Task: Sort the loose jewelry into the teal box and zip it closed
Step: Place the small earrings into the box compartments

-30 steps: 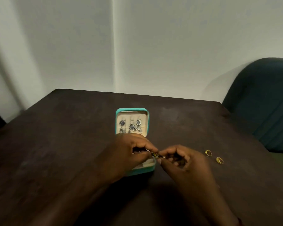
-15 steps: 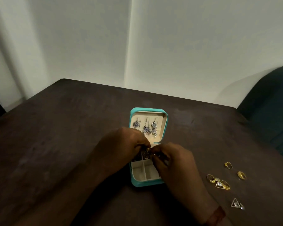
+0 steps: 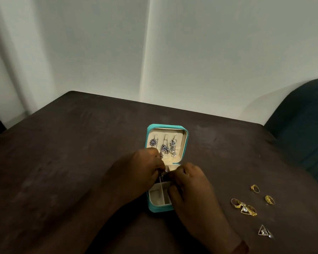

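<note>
The teal box (image 3: 151,208) lies open on the dark table (image 3: 62,162), lid flat at the far side. Several silver earrings with blue stones (image 3: 164,148) hang in the cream lid. My left hand (image 3: 136,175) and my right hand (image 3: 189,182) meet over the box's middle, both pinching one small dark piece of jewelry (image 3: 162,173) above the compartments. Cream dividers show in the near half of the box. To the right lie loose gold rings (image 3: 255,188), (image 3: 269,199), (image 3: 236,203), a gold triangle piece (image 3: 248,209) and a silver triangle piece (image 3: 263,231).
A dark teal chair (image 3: 301,134) stands at the table's right side. A pale wall (image 3: 173,52) rises behind the table's far edge. The loose pieces sit near the table's right edge.
My view has shifted so the box and more loose pieces show. Both hands moved from in front of the box to over its middle, still pinching the small piece.
</note>
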